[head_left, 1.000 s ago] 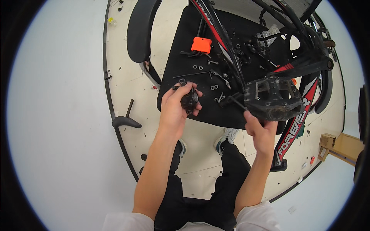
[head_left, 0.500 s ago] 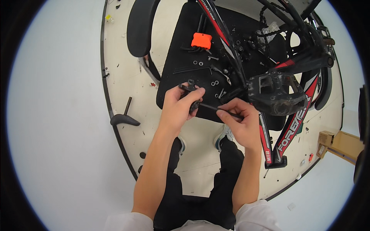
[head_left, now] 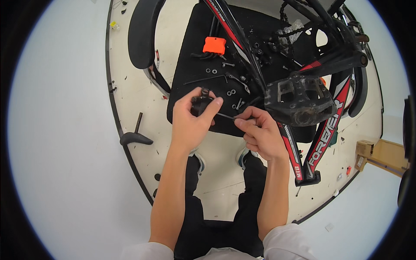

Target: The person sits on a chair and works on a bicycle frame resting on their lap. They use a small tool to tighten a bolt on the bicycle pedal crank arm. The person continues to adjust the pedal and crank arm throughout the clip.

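Observation:
My left hand [head_left: 190,123] is closed around a small black bicycle part [head_left: 200,104] with a ring-like clamp at its top. The fingers cover much of it, so I cannot tell its exact kind. Between the fingertips of my right hand [head_left: 265,133] is a thin dark rod, which looks like a hex key [head_left: 226,116]. Its far end meets the black part beside my left thumb; the tip is hidden. Both hands are over the front edge of a black seat cushion [head_left: 182,97].
A black and red bicycle frame [head_left: 328,132] with a pedal [head_left: 299,99] lies across the cushion's right side. Near the hands are an orange hex key holder [head_left: 214,45], a spanner [head_left: 239,82], washers and bolts. A black armrest [head_left: 145,34] stands left; a bicycle saddle [head_left: 135,138] lies on the floor.
My left hand has turned the black part, with its clamp still upward. My right hand has shifted left and changed its grip on the rod. The whole view has moved slightly.

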`<state>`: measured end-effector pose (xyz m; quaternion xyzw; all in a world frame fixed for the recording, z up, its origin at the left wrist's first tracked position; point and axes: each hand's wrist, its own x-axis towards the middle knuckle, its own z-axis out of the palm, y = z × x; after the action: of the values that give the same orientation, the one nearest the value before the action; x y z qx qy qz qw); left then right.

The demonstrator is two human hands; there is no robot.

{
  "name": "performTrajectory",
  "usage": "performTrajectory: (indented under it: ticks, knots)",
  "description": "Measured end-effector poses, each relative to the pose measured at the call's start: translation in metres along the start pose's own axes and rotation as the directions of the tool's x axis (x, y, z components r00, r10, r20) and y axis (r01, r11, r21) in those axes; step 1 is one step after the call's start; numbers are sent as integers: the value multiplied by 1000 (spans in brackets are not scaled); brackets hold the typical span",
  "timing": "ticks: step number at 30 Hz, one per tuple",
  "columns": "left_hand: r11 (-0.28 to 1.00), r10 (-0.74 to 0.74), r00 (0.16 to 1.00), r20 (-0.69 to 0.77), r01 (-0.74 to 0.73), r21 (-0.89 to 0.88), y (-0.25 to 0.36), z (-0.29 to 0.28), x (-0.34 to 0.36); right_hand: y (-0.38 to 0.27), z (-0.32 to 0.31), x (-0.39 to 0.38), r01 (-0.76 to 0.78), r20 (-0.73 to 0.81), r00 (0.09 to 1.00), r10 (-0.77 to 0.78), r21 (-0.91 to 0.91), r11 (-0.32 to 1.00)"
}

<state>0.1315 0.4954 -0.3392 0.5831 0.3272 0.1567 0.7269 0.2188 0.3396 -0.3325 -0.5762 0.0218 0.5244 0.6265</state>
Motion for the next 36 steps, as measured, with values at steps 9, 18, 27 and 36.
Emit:
performTrajectory:
  ticks: [9,18,27,36]
  knots:
    - [948,-161,986,-33,164,273,-10,-5,-2,13,1,4,331,30,937,-347,-391,859]
    - [898,-402,914,-51,405,172,0,-13,-5,19,6,-1,484,152,843,-516,-632,605]
    - [918,-396,910,122,396,25,8,-20,-1,22,13,-2,567,80,744,-664,-600,563]
    - [982,124,992,-6,-122,145,-8,13,-3,28,14,17,325,-152,943,-295,608,725]
